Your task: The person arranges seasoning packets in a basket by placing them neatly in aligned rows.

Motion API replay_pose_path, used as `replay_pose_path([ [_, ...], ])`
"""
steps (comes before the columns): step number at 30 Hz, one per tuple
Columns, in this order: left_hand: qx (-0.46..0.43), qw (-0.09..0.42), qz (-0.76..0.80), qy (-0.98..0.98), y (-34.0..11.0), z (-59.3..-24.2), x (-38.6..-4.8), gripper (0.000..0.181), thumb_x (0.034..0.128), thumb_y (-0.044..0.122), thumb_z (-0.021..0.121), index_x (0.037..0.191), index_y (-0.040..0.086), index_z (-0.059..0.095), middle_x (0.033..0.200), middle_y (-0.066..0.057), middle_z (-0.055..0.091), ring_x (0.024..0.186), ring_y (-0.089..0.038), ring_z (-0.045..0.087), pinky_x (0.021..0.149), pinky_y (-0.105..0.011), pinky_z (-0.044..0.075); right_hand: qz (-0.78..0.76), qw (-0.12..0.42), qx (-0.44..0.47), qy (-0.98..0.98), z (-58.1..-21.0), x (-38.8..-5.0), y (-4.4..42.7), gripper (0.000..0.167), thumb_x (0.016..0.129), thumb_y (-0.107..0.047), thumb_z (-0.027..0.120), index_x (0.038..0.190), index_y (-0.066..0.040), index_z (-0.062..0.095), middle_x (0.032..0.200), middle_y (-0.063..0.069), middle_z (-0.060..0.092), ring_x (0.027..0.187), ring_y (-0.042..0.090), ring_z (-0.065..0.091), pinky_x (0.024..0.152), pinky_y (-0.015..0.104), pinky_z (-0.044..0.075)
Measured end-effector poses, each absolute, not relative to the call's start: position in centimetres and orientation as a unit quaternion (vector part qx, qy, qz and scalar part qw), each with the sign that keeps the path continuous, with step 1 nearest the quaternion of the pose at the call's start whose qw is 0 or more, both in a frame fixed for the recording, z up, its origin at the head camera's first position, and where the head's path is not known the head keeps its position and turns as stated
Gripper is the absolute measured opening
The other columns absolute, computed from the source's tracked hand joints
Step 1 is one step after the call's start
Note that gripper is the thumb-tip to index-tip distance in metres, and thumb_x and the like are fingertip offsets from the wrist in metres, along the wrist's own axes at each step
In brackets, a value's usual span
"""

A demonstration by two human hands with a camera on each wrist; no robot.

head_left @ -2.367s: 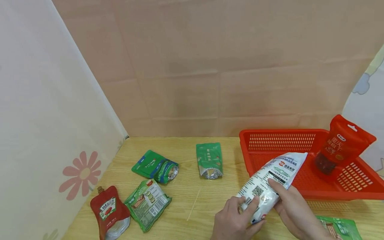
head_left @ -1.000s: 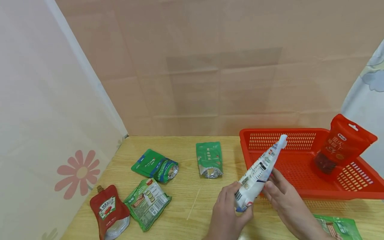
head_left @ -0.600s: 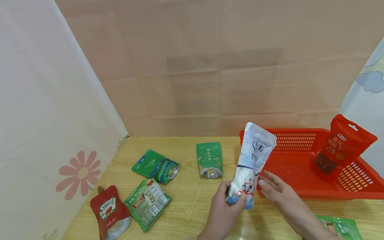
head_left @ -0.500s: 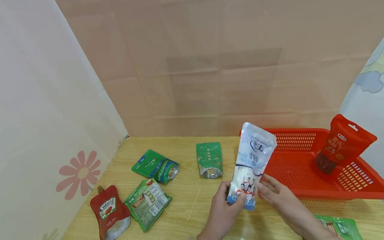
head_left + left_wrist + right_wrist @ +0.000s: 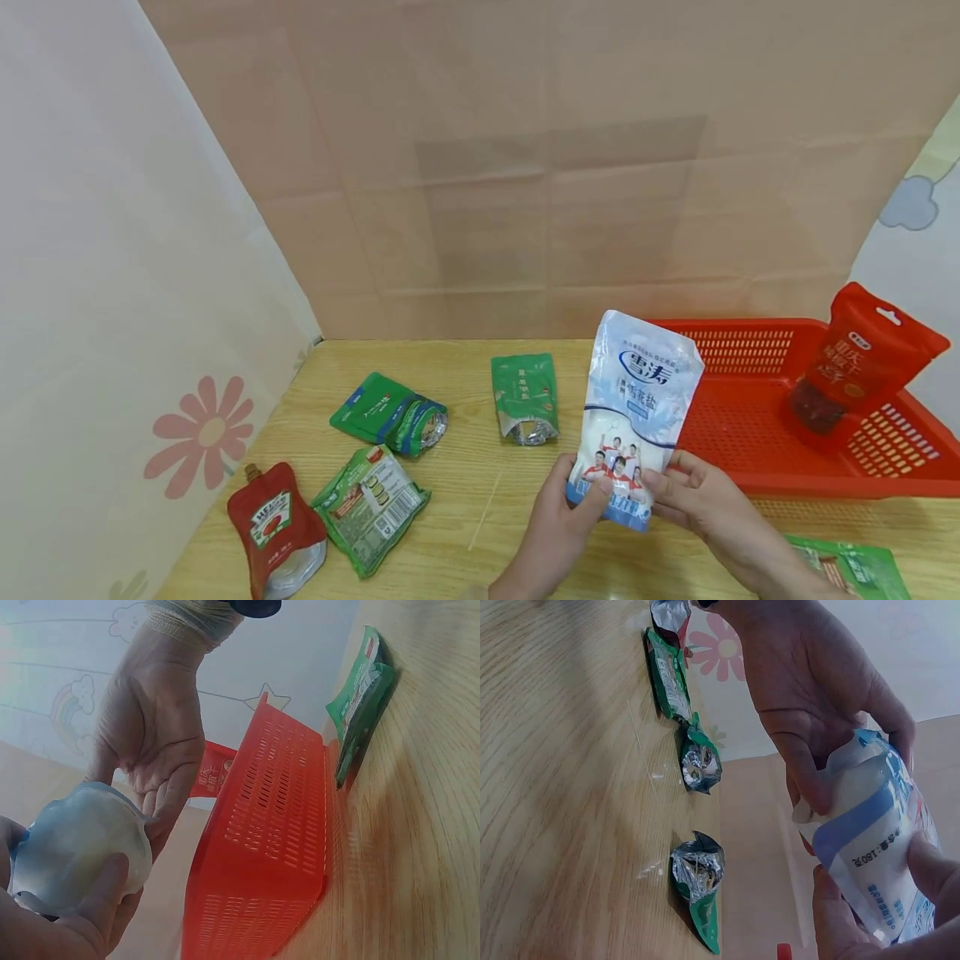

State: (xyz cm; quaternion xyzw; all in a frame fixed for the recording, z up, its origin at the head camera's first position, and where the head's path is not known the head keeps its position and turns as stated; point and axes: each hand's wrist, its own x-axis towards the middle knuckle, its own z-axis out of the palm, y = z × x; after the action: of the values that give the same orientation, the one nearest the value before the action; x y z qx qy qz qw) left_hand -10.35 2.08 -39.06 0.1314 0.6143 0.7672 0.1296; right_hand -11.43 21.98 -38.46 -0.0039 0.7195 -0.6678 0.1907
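In the head view, a white and blue bag of salt [image 5: 637,400] stands upright between my hands, its printed front towards me. My left hand [image 5: 558,517] grips its lower left corner, thumb across the front. At the lower right edge, my right hand [image 5: 701,508] pinches it between thumb and fingers. The bag's rounded white bottom [image 5: 82,847] shows in the left wrist view. From the right wrist view, a side of the salt bag [image 5: 862,847] with a blue stripe is visible. The back of the bag is hidden in the head view.
Behind to the right sits a red basket [image 5: 750,475] holding a red pouch [image 5: 862,367]. Two green foil-lined pouches [image 5: 390,414], [image 5: 523,387] lie on the wooden table [image 5: 480,475]. A ketchup pouch [image 5: 273,525] and green packet [image 5: 371,508] are left; another green packet [image 5: 855,567] is front right.
The salt bag has turned from its back, past its narrow side, to its front, and stands more upright. The right hand briefly loosened and now pinches the right edge. The other packets stay put.
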Motion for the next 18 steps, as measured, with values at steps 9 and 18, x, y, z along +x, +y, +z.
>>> replay_pose_path([
  [9, 0.117, 0.132, 0.761, 0.625, 2.3, -38.4, -10.3, 0.036, 0.0894, 0.028, 0.065, 0.118, 0.008, 0.055, 0.1, -0.001, 0.066, 0.085, -0.004, 0.061, 0.073, -0.017, 0.051, -0.658, 0.171, 0.042, 0.732, -37.4, -11.3, 21.9, 0.074, 0.096, -0.026, 0.057, 0.148, 0.003, 0.014, 0.123, 0.0, 0.065, 0.096, 0.006, 0.066, 0.084, 0.026, 0.055],
  [18, 0.107, 0.134, 0.748, 0.641, 2.2, -38.4, -10.6, 0.054, 0.0858, 0.035, 0.07, 0.13, 0.013, 0.049, 0.113, -0.002, 0.06, 0.094, -0.009, 0.061, 0.075, -0.018, 0.053, -0.6, 0.148, 0.078, 0.782, -36.6, -11.2, 22.0, 0.072, 0.093, -0.033, 0.061, 0.145, 0.002, 0.026, 0.125, 0.004, 0.064, 0.097, 0.006, 0.062, 0.082, 0.025, 0.05],
])
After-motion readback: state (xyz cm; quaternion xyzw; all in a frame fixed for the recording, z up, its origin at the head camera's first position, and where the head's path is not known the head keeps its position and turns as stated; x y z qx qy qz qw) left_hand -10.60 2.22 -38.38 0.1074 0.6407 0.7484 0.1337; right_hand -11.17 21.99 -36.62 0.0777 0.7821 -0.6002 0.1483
